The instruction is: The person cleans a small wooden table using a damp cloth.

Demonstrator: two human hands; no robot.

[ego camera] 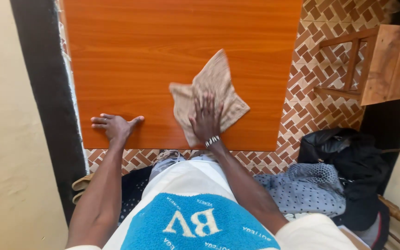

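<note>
Fingers of the right hand [206, 118] lie spread and flat on the tan cloth [209, 95], whose long axis runs toward one o'clock on the orange table [130, 51], while the left hand [114, 126] rests open at nine o'clock, well apart.

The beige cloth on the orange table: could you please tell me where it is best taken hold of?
Pinch the free pointed corner of the beige cloth, coming from the far side. It lies flat, and the right hand covers its near part, so that corner is clear.
</note>
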